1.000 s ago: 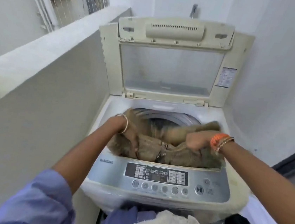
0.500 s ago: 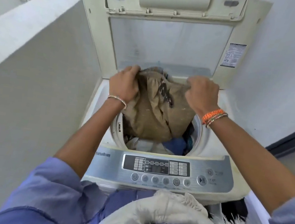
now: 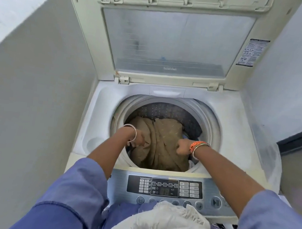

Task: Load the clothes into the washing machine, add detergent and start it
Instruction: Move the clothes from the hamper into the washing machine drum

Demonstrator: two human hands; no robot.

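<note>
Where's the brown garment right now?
Head view, centre: the brown garment lies inside the drum, between the left hand and right hand gripping it.

Tan garment (image 3: 164,140) with pale flecks; cream lid (image 3: 84,31); blue sleeves (image 3: 79,187).

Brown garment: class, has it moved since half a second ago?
Yes. The brown garment went down: it was held above the drum rim, before the lid, and now lies inside, below that rim.
</note>
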